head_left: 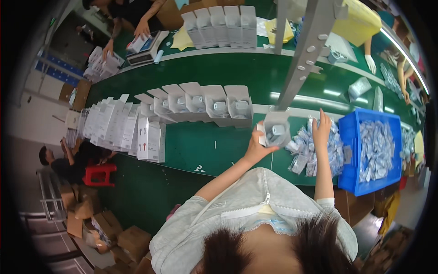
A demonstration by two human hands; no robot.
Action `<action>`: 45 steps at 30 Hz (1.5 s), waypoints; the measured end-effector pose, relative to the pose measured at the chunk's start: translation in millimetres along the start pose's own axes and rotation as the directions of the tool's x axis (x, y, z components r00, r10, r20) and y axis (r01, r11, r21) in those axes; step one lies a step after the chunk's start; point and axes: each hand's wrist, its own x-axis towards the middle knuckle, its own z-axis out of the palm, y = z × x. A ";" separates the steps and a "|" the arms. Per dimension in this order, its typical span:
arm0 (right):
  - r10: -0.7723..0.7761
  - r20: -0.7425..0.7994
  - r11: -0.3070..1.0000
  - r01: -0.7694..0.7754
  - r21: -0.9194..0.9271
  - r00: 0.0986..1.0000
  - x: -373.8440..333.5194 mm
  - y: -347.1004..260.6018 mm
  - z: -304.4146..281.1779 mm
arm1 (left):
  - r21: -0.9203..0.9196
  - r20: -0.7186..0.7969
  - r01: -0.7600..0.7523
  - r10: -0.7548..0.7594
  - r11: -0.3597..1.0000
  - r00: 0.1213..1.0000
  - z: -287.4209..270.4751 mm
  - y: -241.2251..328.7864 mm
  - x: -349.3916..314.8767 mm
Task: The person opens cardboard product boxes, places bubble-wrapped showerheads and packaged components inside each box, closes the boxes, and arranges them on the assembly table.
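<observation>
Head view, box (276,119) in left fingers (272,149)

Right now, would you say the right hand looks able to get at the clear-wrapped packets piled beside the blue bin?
Probably yes: the right hand appears empty and open at the packets, with nothing visible blocking its way.

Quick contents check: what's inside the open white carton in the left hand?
A pale, rounded device shows inside the open carton; whatever lies beneath the device is covered.
</observation>
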 end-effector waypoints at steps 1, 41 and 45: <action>0.174 0.064 0.939 -0.146 -0.310 0.983 -3.3 22.3 9.2 | 0.003 -0.014 -0.005 0.005 1.000 1.000 -1.0 -1.4 -5.2; -0.143 0.278 0.757 -0.076 0.649 0.950 -60.6 -108.0 29.2 | 0.118 -0.024 0.285 -0.284 0.951 0.958 -34.2 32.3 37.1; -0.075 0.466 0.780 -0.240 0.579 0.881 -60.0 -88.5 49.9 | 0.146 -0.009 0.305 -0.307 0.941 0.952 -32.4 28.2 38.7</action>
